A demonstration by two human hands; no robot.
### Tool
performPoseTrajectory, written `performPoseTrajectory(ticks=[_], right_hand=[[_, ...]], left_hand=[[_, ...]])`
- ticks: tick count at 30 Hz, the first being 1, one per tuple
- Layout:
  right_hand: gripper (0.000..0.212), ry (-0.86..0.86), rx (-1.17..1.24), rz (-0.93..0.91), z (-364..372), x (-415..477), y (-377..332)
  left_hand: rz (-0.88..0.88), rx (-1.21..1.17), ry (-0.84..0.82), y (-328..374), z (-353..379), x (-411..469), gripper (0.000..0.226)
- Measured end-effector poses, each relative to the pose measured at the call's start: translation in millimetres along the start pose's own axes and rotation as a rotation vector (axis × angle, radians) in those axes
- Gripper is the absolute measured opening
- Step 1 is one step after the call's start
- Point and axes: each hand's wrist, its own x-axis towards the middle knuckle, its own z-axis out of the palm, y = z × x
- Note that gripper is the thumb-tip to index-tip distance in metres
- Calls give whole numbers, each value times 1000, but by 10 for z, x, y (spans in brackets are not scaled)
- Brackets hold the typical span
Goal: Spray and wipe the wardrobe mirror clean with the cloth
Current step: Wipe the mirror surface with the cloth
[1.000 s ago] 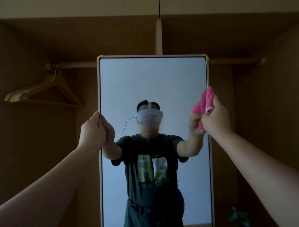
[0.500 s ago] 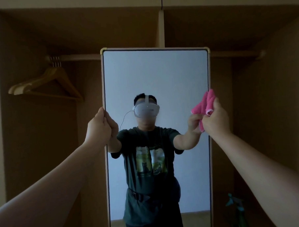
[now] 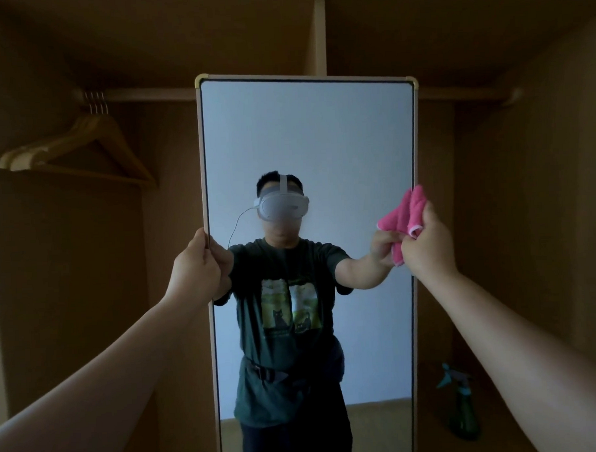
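Glass of the mirror (image 3: pixel 306 133) stands upright in the open wardrobe (image 3: pixel 535 215), tall and pale-framed, between the two arms; the left hand (image 3: pixel 196 264) grips its left edge, fingers curled round the frame, most likely to steady it against the push of wiping; the right hand (image 3: pixel 427 247) is clenched on the bunched pink cloth (image 3: pixel 403 214) at the right edge, where cloth meets its own reflection, so I judge it pressed to the glass; the spray bottle (image 3: pixel 463 410) stands on the wardrobe floor just right of the mirror, well below the hands, set aside, so spraying looks finished; wooden hangers (image 3: pixel 81 150) dangle from the rail (image 3: pixel 140 94) upper left, clear of the work.
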Motion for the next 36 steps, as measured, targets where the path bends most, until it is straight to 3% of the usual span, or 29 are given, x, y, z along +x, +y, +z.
performPoseTrajectory(ticks=[12,16,22,36], right_hand=[[66,-48,-11,13,8,-269,220],[55,-119,26,17,-65,-372,279],[61,-219,42,23,-149,-515,442],[55,-263,61,29,-111,-704,639]], left_hand=[[-116,-223,-93,-45,37,-244,20],[-141,-122,-57,12,54,-371,32],[-245,1,-40,35,130,-542,31],[-404,60,-124,-61,207,-944,46]])
